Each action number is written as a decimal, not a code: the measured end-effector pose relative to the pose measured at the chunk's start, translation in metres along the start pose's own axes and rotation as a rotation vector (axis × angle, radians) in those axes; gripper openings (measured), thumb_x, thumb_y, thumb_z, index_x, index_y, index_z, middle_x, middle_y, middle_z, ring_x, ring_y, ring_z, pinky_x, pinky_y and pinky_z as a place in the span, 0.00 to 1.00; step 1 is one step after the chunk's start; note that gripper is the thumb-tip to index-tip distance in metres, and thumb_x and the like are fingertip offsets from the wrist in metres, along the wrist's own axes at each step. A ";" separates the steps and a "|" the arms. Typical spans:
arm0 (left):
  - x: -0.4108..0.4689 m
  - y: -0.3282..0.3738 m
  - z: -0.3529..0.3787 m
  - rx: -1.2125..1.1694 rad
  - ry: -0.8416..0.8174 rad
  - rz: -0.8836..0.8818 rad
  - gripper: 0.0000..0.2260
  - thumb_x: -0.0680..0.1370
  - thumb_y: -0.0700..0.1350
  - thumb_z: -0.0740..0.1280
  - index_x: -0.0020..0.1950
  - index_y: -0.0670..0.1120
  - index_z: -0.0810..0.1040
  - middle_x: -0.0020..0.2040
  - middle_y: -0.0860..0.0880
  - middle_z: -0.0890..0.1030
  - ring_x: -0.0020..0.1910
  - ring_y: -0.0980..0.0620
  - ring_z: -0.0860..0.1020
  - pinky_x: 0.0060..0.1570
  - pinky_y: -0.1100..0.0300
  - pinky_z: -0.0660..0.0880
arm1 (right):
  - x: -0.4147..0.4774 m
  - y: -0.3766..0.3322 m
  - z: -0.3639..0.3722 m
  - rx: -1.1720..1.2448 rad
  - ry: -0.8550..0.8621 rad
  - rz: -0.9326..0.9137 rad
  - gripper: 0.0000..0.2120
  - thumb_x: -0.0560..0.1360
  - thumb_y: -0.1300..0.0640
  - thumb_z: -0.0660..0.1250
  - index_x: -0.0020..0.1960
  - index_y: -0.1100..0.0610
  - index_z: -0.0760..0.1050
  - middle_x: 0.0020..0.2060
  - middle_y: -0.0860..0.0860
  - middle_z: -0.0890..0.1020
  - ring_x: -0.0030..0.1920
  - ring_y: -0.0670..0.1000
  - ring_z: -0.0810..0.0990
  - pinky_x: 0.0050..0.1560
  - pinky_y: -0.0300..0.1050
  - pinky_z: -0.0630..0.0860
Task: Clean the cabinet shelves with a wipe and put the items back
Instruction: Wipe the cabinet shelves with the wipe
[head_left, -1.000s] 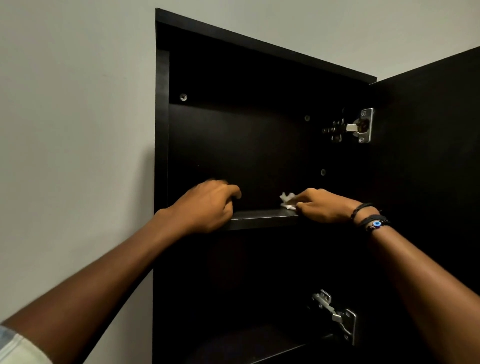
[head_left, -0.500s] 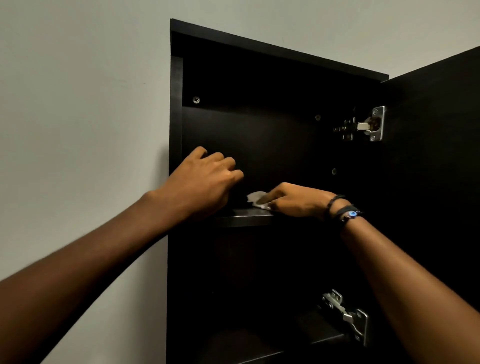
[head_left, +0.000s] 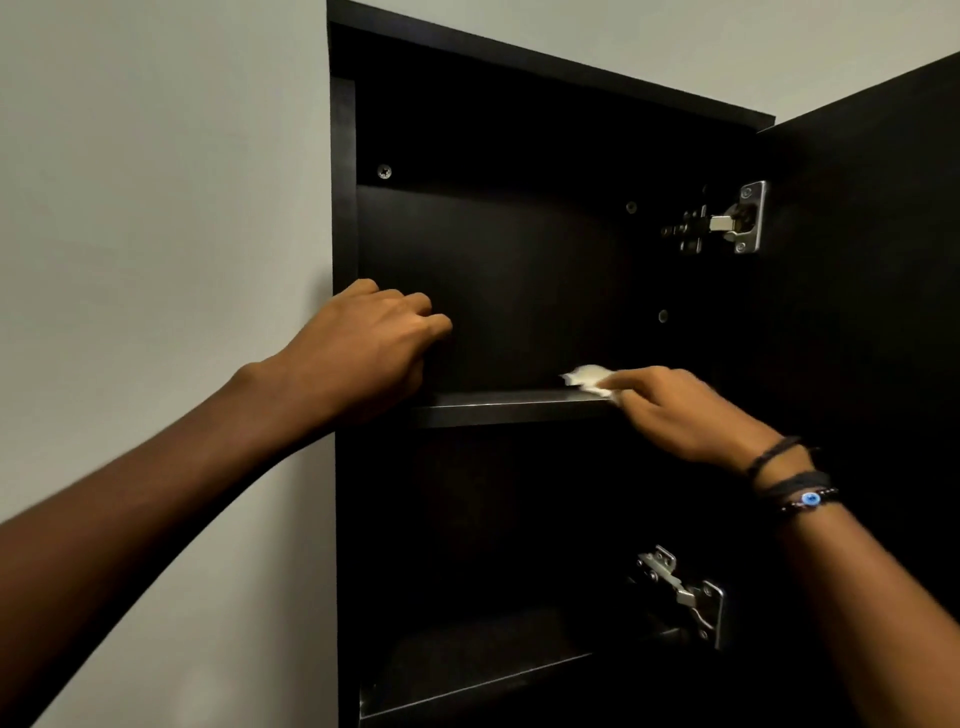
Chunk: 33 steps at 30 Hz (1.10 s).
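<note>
A dark cabinet (head_left: 519, 260) hangs on the wall with its door (head_left: 872, 312) swung open to the right. My right hand (head_left: 685, 415) presses a small white wipe (head_left: 587, 376) onto the upper shelf (head_left: 498, 408), right of the shelf's middle, near the front edge. My left hand (head_left: 363, 343) is at the cabinet's left side panel, just above the shelf, its fingers curled with nothing visible in them. Both shelves I can see carry no items.
A lower shelf (head_left: 467, 675) shows at the bottom of the cabinet. Two metal hinges (head_left: 737, 218) (head_left: 691, 597) stick out on the right side where the door attaches. A plain pale wall (head_left: 156, 208) lies to the left.
My right hand slid the wipe left along the shelf, then back to the right. My left hand lifted off the shelf's front edge to the left side panel.
</note>
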<state>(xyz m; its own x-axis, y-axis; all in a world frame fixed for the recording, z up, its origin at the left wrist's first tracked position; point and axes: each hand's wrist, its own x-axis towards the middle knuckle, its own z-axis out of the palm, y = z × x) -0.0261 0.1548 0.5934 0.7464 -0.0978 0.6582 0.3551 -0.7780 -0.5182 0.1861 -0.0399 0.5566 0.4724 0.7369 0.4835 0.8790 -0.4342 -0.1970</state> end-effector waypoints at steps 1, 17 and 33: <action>0.000 0.002 -0.001 -0.009 -0.005 -0.003 0.16 0.79 0.44 0.57 0.66 0.50 0.71 0.59 0.48 0.77 0.55 0.48 0.76 0.53 0.56 0.67 | -0.001 0.015 -0.003 -0.016 0.018 0.091 0.17 0.79 0.55 0.54 0.64 0.49 0.74 0.59 0.53 0.80 0.55 0.53 0.79 0.59 0.51 0.74; -0.076 0.088 0.053 -0.190 -0.010 -0.044 0.28 0.71 0.48 0.51 0.72 0.47 0.65 0.74 0.41 0.63 0.74 0.43 0.60 0.71 0.42 0.58 | -0.076 -0.024 0.138 0.070 0.352 -0.279 0.21 0.67 0.70 0.69 0.56 0.55 0.79 0.52 0.50 0.82 0.50 0.53 0.81 0.50 0.44 0.79; -0.247 0.200 0.115 -0.872 -0.117 -0.622 0.24 0.78 0.36 0.57 0.74 0.48 0.62 0.74 0.52 0.63 0.74 0.58 0.58 0.72 0.68 0.55 | -0.157 -0.089 0.246 0.465 0.014 -0.275 0.21 0.70 0.71 0.64 0.59 0.54 0.79 0.57 0.47 0.81 0.59 0.44 0.78 0.63 0.36 0.73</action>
<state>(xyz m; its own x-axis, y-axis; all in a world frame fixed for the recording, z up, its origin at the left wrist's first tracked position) -0.0753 0.0949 0.2645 0.6385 0.4918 0.5920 0.2019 -0.8493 0.4877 0.0500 0.0102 0.2888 0.2228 0.7826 0.5813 0.9074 0.0515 -0.4171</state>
